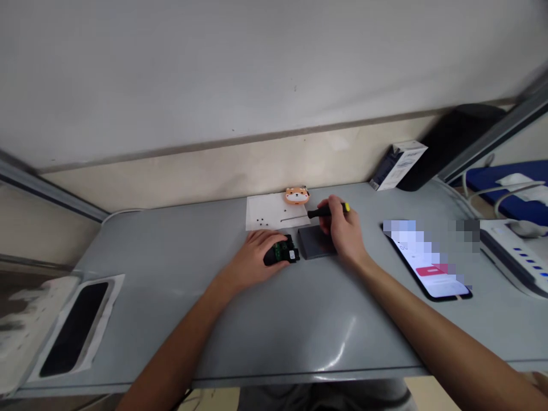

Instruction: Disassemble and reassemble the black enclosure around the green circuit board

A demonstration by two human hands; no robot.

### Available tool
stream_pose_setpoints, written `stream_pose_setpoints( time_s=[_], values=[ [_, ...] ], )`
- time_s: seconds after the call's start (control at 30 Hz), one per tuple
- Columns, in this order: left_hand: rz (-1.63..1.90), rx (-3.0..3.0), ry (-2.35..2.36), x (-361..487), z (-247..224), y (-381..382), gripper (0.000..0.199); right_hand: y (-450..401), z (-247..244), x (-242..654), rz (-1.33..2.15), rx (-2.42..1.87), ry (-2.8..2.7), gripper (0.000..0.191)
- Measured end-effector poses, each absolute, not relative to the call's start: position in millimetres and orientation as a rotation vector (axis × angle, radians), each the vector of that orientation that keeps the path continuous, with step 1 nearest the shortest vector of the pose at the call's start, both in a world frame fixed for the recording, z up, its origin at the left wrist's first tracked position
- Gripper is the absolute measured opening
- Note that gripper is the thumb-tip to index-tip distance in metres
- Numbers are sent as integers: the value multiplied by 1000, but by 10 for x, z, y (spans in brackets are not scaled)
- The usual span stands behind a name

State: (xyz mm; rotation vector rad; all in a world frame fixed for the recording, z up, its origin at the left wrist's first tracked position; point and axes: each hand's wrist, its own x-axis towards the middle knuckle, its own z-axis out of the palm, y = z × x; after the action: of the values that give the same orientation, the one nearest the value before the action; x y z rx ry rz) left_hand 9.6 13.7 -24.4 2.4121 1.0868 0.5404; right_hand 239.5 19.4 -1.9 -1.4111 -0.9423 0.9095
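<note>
My left hand (262,255) is closed around a small black device with a green circuit board (282,251), its inside facing up on the desk. In my right hand (341,228) is a screwdriver (319,212) with a black handle and yellow end. The thin shaft points left, its tip over a sheet of white paper (268,204). Several tiny dark screws (262,220) lie on that paper. Under my right hand sits a flat dark grey box (314,242), partly hidden by the fingers.
An orange animal-face case (297,196) rests at the paper's edge. To the right are a lit phone (428,262), a white power strip (514,257), a small carton (397,165) and a black cylinder (454,142). A dark phone-like slab (77,328) lies at the left.
</note>
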Motion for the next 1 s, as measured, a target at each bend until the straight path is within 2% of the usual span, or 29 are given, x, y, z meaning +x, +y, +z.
stream_pose_setpoints(
  time_s=[0.23,0.43,0.73,1.0],
  values=[
    [608,2404,1118,101,-247,117,28,200,23,2429,990,-1436,-828,53],
    [902,2376,1250,94,-273,156,14,182,16,2426,976,-1359,-906,55],
    [1066,2346,1277,117,-356,189,15,123,59,2378,1067,-1258,-916,58],
    [1246,2628,1164,81,-315,227,16,114,60,2370,1072,-1262,-935,60]
  ],
)
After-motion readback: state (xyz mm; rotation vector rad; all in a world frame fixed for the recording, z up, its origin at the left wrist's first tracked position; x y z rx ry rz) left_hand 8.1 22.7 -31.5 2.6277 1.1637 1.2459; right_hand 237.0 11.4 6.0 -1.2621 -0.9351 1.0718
